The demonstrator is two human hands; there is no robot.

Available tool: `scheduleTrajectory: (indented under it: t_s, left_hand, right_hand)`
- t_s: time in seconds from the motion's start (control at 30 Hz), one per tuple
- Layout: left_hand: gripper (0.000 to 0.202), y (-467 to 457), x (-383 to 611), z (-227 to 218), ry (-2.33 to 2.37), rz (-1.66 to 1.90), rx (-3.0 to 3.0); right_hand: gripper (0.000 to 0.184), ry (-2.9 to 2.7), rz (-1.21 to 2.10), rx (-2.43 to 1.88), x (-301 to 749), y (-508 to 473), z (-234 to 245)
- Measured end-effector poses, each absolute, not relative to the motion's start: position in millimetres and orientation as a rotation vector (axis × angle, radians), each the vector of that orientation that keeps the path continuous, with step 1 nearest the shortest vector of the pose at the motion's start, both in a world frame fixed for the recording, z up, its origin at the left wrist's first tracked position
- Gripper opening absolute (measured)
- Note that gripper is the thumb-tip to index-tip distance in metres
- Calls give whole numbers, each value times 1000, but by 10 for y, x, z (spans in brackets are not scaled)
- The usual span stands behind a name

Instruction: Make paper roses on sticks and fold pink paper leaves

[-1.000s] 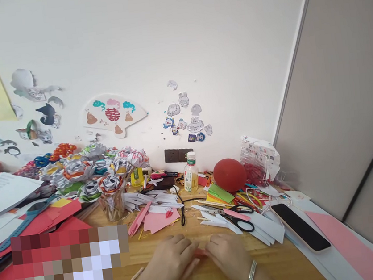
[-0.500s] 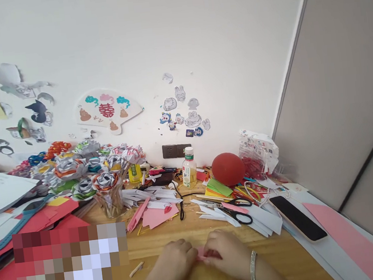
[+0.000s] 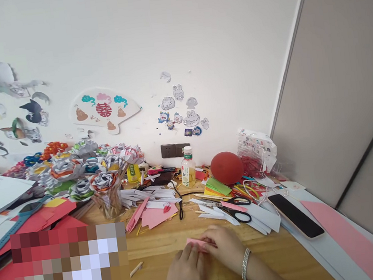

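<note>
A small folded piece of pink paper [image 3: 194,241] lies at the front of the wooden table, partly covered by my fingers. My left hand [image 3: 186,266] presses its bent fingers onto the paper's near edge. At the paper's right end, my right hand [image 3: 224,245] pinches it between thumb and fingers; a silvery bracelet is on that wrist. Beyond my hands lie black-handled scissors [image 3: 243,215] among white paper strips [image 3: 262,217]. Pink paper sheets [image 3: 156,215] are spread to the left of these. How the pink piece is folded underneath my fingers is hidden.
A bottle [image 3: 187,169] and a red balloon [image 3: 227,168] stand at the back. Paper flowers [image 3: 105,181] fill a holder at left, near a blue watch [image 3: 23,217]. A phone [image 3: 296,215] lies at right. A small stick [image 3: 136,269] is near my left arm. One area is pixelated.
My left hand has shifted from the paper's left end to its near side, fingers now pointing forward. More of the pink paper shows. My right hand keeps its pinch. The view has moved slightly.
</note>
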State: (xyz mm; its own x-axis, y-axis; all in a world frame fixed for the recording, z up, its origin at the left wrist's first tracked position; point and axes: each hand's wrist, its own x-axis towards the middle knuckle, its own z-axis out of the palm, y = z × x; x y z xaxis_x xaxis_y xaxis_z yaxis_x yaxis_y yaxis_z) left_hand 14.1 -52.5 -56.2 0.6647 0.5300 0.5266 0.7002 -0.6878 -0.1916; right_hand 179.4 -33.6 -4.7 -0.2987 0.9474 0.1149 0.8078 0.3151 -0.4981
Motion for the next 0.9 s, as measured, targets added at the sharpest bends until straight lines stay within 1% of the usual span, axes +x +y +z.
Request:
scheduleTrajectory:
  t_s: [0.17,0.33,0.47,0.7,0.9]
  left_hand:
    - [35,-495,160,-679,-1089,-402,-2522]
    - [34,-526,197,-591,-1136,-271,-2602]
    - [31,-527,196,-540,-1139,-295,-2599]
    - [30,-520,182,-602,-1099,-400,-2544]
    - [34,-539,179,-559,-1117,-314,-2575]
  right_hand:
    - [9,-2147,448,-1628,1781,-327,-80]
    - [7,-2134,453,-1634,1790,-314,-153]
    - [8,-2144,421,-1635,1778,-305,-174]
    - [12,-2147,419,-1626,1771,-285,-189]
    - [12,-2156,420,-1638,1772,-278,-179]
